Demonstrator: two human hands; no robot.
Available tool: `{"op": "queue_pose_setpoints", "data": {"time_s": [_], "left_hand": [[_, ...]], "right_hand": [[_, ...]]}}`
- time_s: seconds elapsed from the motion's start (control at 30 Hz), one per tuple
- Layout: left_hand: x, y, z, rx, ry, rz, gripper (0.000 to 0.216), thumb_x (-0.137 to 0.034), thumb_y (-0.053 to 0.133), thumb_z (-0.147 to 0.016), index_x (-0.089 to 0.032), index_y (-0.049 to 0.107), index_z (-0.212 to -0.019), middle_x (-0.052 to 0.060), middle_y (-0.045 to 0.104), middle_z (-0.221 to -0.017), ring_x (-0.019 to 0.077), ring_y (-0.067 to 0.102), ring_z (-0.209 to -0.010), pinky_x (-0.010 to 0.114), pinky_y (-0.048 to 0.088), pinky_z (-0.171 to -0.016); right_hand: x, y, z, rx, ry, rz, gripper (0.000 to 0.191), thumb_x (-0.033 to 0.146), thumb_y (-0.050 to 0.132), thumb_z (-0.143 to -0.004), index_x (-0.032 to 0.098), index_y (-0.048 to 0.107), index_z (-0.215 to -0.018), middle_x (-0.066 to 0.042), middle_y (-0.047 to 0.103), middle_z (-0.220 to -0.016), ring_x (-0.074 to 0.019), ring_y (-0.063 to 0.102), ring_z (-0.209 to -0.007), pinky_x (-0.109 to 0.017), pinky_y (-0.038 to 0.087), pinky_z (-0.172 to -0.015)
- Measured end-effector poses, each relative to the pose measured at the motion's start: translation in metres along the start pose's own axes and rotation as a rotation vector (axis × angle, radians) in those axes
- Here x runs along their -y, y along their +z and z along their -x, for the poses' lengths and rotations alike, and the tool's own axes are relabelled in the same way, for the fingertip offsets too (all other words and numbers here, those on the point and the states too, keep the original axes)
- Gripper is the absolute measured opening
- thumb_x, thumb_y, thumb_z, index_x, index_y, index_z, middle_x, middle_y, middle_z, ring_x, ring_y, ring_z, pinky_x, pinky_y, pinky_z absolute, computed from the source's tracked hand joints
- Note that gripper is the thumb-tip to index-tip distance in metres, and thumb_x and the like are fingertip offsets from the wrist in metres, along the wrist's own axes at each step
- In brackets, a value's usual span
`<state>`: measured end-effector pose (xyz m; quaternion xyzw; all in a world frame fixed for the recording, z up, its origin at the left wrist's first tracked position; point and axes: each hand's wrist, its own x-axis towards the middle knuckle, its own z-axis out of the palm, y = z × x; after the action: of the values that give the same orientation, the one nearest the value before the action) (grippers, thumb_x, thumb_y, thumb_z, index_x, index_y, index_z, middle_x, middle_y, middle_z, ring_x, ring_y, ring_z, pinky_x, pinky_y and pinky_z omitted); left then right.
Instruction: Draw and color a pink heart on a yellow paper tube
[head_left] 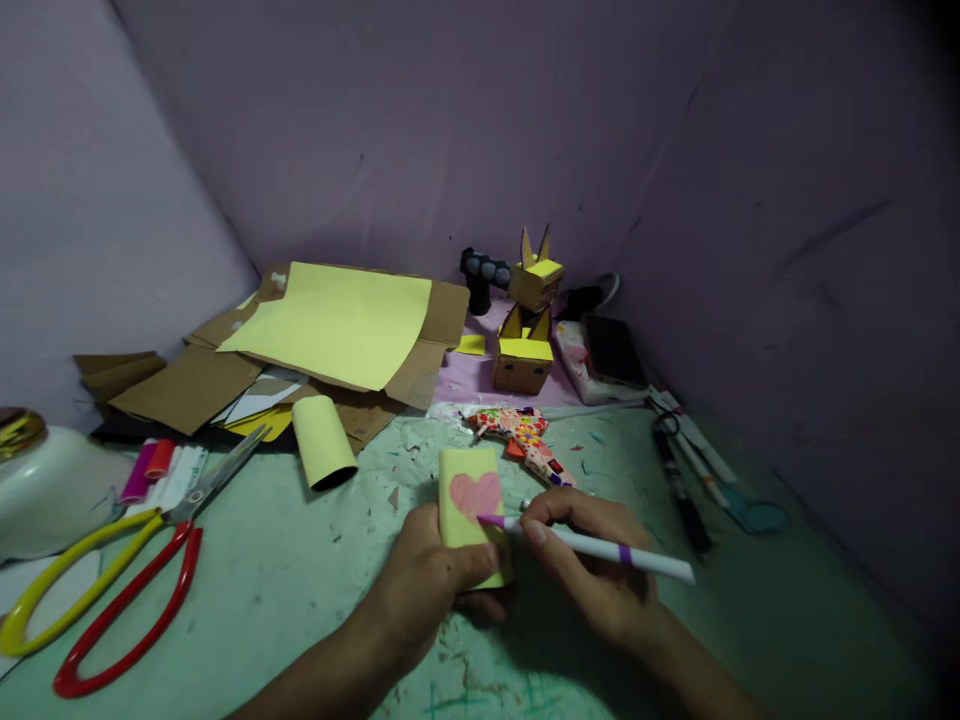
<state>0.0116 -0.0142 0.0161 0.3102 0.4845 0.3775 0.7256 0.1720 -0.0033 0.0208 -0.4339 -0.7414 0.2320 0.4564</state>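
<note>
The small yellow block (459,530) is right in front of the person, at the near middle of the green table (300,590), tipped so that the side with a pink heart (472,493) faces up toward the eyes. The left hand (427,575) is closed around its near end, thumb across the front below the heart and fingers curled underneath; from where I stand I can't tell whether the block also touches the tabletop. The right hand (592,560) pinches a white marker (596,546) close to its purple tip, which meets the heart's lower edge, while the barrel slants off to the right. I'd judge the block light and fairly stiff, with a dry, papery skin that shouldn't slip but could dent or crease under a hard squeeze; whether it is hollow I can't see. The near end and the side edges look the best places to hold it, keeping skin off the coloured patch, which may smear if damp. Farther off to the left stands a yellow paper tube (321,435), with open scissors (191,498) nearer and farther left, and beyond the block sits a cardboard box with ears (523,372).
</note>
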Motion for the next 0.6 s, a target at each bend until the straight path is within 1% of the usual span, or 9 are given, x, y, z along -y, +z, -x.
{"op": "queue_pose_setpoints", "data": {"time_s": [0.2,0.33,0.5,0.6], "left_hand": [[-0.0001,0.001,-0.0017,0.016,0.017,0.005,0.035,-0.027,0.075,-0.052,-0.009,0.065,-0.08,0.007,0.063,-0.068,0.0167,0.059,-0.06,0.022,0.051,-0.042],[0.0,0.001,-0.0023,0.001,0.01,0.013,0.036,-0.027,0.075,-0.051,-0.008,0.065,-0.08,0.007,0.063,-0.067,0.016,0.059,-0.058,0.021,0.05,-0.042],[-0.0003,0.0003,-0.0021,0.016,0.011,-0.002,0.033,-0.026,0.073,-0.051,-0.009,0.064,-0.077,0.006,0.062,-0.064,0.0151,0.058,-0.056,0.021,0.05,-0.042],[-0.0002,-0.0002,-0.0024,0.02,0.007,0.004,0.035,-0.027,0.074,-0.049,-0.009,0.065,-0.078,0.006,0.062,-0.064,0.0151,0.058,-0.055,0.022,0.05,-0.041]], "right_hand": [[-0.002,0.0022,0.0004,-0.057,0.033,-0.052,0.017,0.024,0.055,-0.082,0.018,0.064,-0.068,0.001,0.065,-0.056,-0.0116,0.058,-0.046,-0.02,0.042,-0.044],[-0.0021,0.0005,0.0003,-0.022,0.019,-0.052,0.016,0.023,0.056,-0.081,0.019,0.064,-0.069,0.001,0.064,-0.054,-0.0112,0.057,-0.045,-0.02,0.042,-0.044],[-0.0009,-0.0011,0.0004,0.012,-0.015,-0.06,0.018,0.022,0.056,-0.081,0.018,0.062,-0.065,0.002,0.061,-0.051,-0.0103,0.055,-0.043,-0.02,0.041,-0.044],[-0.0007,0.0004,-0.001,-0.024,-0.019,-0.061,0.014,0.022,0.057,-0.081,0.018,0.064,-0.069,0.001,0.065,-0.056,-0.0106,0.058,-0.046,-0.019,0.043,-0.045]]}}
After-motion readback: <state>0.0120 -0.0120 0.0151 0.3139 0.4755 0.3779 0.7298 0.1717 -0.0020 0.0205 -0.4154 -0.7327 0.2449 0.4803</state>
